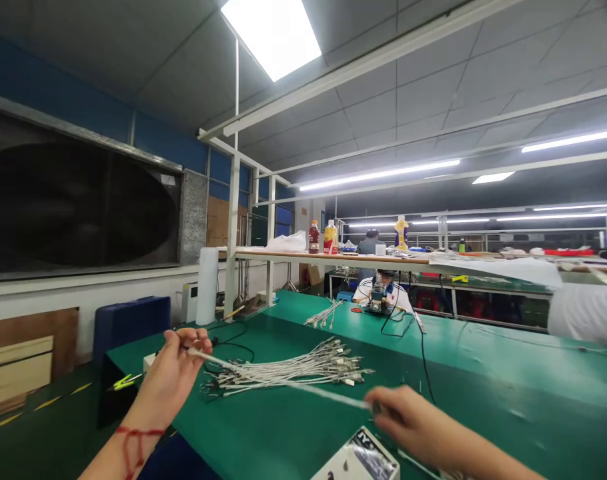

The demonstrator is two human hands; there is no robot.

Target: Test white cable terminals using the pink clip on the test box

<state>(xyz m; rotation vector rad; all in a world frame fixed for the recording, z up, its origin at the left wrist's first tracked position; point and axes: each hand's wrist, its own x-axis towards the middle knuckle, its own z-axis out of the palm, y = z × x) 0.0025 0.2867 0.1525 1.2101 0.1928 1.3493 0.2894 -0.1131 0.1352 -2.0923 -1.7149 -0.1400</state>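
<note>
A whitish cable [328, 395] is stretched between my two hands, just above the green table. My left hand [176, 367], a red string around its wrist, pinches one end at the table's left side. My right hand [406, 417], smeared by motion, is closed around the other end at the front. Below the cable lies a bundle of similar white cables [288, 367] with metal-looking ends. Close to my right hand, at the bottom edge, is a pale box-shaped device [358, 460] with a dark "JY" label.
The green table [483, 407] reaches far right. A smaller cable bunch [325, 313] lies farther back near a small machine [378, 300] and a person in white [361, 290]. Black cords [423, 360] hang from the shelf [333, 256], which carries bottles. Yellow-green clippers [126, 382] are at left.
</note>
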